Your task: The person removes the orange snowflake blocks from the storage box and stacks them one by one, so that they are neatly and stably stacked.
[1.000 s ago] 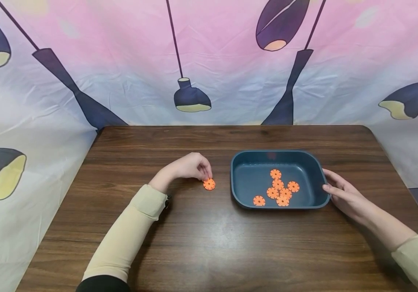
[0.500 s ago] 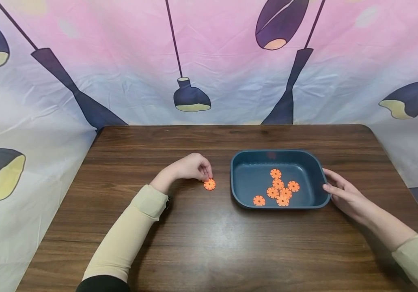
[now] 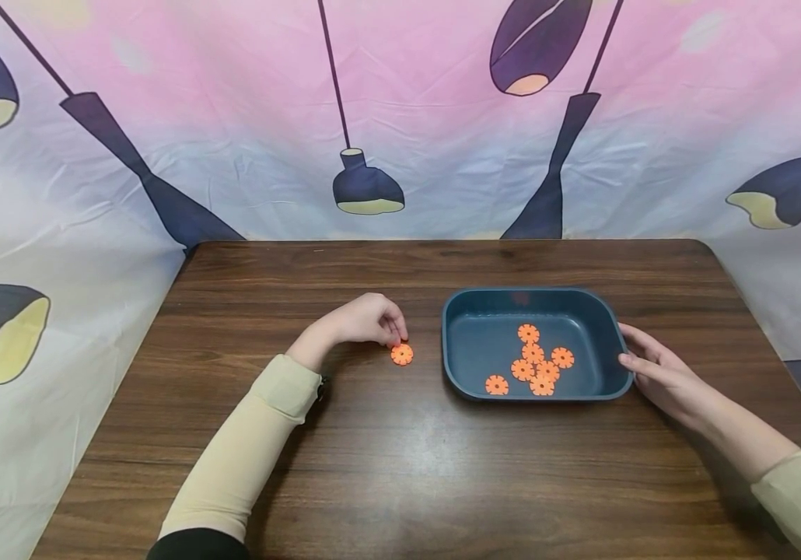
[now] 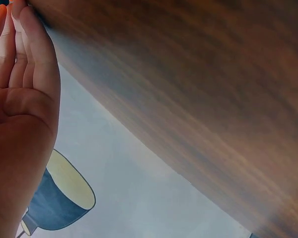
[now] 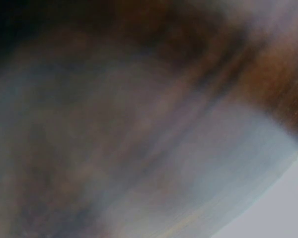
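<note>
In the head view my left hand [image 3: 370, 319] pinches the upper edge of an orange notched disc [image 3: 402, 355], low over the table, left of a dark blue tray [image 3: 458, 294]. My right hand [image 3: 659, 373] holds the tray's right end, its thumb at the rim and its other fingers partly hidden by the wall. Inside the tray lie several more orange notched discs [image 3: 563, 358], most in an overlapping cluster and one apart at the front left. The left wrist view shows my left palm [image 4: 22, 104], with the fingertips cut off at the top. Blur fills the right wrist view.
Everything stands on a brown wood-grain table [image 3: 372, 482] with rounded back corners. Behind and beside it hangs a pastel cloth [image 3: 246, 124] printed with dark lamps. The tray's raised walls surround the discs in it.
</note>
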Demonstrator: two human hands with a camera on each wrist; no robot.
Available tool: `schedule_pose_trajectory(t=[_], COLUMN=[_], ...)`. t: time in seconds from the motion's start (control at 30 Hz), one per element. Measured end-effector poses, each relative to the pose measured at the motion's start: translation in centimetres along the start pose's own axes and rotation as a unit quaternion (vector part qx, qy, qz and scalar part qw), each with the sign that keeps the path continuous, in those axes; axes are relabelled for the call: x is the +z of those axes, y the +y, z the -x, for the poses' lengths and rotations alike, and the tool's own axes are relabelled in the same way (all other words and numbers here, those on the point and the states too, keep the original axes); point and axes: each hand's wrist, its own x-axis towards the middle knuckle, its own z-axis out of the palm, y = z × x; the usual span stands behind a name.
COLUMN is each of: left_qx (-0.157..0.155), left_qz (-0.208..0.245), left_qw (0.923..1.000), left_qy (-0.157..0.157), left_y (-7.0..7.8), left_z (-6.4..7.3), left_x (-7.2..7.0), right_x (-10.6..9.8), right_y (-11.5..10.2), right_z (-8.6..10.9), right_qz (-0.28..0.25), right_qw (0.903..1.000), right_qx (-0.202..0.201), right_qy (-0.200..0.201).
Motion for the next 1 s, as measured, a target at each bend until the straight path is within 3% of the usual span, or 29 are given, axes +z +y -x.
schedule_pose_trajectory(t=[0.23, 0.5, 0.77, 1.0], left_qx=[0.018, 0.056, 0.097, 0.125], left_qz=[-0.005, -0.038, -0.044, -0.035], left_qw=[0.9997, 0.9953, 0.9898, 0.9876], left_qy=[0.016, 0.07, 0.094, 0.088], left_y=[0.6, 2.3, 4.8, 6.8], left_z=[0.2, -0.3, -1.3, -2.7], left_x=[-0.7, -1.5, -1.0, 0.0], right_x=[0.1, -0.2, 0.0, 0.1], right_y=[-0.1, 0.0, -0.1, -0.1], right_z=[0.0, 0.0, 0.0, 0.0], right_qz=[0.0, -0.013, -0.004, -0.009], right_qw=[1.0, 0.9999, 1.0, 1.0], right_qx=[0.002, -0.002, 0.004, 0.001], right_qy=[-0.003, -0.001, 0.005, 0.003])
